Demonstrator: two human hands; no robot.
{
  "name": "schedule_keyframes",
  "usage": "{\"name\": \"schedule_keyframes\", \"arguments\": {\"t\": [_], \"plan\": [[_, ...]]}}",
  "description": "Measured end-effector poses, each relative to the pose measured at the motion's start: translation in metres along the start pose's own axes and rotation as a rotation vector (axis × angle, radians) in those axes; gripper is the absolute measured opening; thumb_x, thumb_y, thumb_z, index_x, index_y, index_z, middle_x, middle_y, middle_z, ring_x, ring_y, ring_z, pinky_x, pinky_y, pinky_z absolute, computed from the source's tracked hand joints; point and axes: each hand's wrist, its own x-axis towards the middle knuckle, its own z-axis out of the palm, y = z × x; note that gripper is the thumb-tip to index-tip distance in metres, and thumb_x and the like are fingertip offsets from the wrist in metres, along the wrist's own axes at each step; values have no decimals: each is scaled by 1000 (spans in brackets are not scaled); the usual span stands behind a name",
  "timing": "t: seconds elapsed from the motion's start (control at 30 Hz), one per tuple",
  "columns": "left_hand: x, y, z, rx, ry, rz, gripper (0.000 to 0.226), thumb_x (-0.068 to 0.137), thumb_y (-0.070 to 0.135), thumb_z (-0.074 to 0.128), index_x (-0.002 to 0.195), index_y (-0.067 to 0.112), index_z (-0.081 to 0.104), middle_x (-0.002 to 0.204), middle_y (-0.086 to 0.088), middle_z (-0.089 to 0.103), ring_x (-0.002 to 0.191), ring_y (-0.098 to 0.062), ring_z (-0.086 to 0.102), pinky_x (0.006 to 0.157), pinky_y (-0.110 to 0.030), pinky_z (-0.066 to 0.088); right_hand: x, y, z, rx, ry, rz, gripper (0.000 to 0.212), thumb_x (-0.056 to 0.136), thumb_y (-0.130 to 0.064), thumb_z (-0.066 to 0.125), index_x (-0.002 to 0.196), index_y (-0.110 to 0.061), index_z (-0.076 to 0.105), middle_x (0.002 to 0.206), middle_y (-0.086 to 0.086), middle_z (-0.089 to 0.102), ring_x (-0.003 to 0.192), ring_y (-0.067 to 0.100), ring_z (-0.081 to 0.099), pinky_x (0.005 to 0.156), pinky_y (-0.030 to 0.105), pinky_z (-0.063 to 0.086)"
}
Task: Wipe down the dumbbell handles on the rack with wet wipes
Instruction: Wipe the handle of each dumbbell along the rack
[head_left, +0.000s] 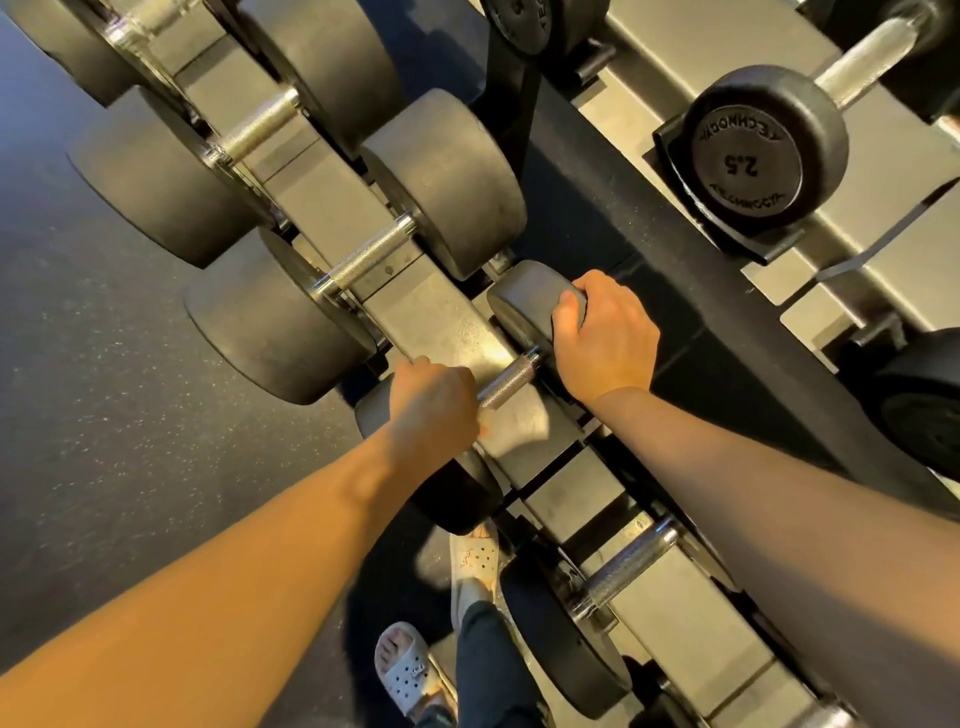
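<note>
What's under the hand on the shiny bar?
The left hand curls round the near end of the dumbbell handle. No wet wipe shows; the hand would hide one.

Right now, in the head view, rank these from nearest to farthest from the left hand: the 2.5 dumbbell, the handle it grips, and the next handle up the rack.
1. Gripped handle: held in the left hand, at centre.
2. Next handle up the rack: up-left, on the same rail.
3. 2.5 dumbbell: far upper right, on the other shelf.
</note>
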Motion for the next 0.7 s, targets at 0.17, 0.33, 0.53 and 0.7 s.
{"name": "schedule_keyframes", "arguments": {"t": [0.17,0.33,0.53,0.7], "plan": [[-22,23,0,139,14,205,25,101,33,55,120,17,62,94,0,62,92,-19,55,85,-34,36,-1,-4,-4,8,3,-8,21,100,-35,44,93,-18,56,80,-2,54,75,15,52,61,31,44],[-39,4,-22,-368,86,101,26,99,39,58,94,16,68,83,2,63,76,-20,62,68,-34,53,0,-13,-11,182,-77,154,20,99,-30,50,90,-13,57,84,3,57,81,20,53,65,39,47],[-45,-47,-55,-826,136,-59,25,86,30,79,93,21,57,77,4,63,70,-16,59,61,-33,44,-16,-63,-33,338,-89,-85,26,92,-9,60,117,-10,63,112,6,61,102,18,57,85,33,50],[-34,-89,-85,-1193,238,-129,17,82,18,85,83,16,68,65,0,59,54,-8,47,58,-27,41,0,-134,-29,871,-568,433,14,101,-36,55,103,-27,66,106,4,69,95,23,70,70,39,62]]}}
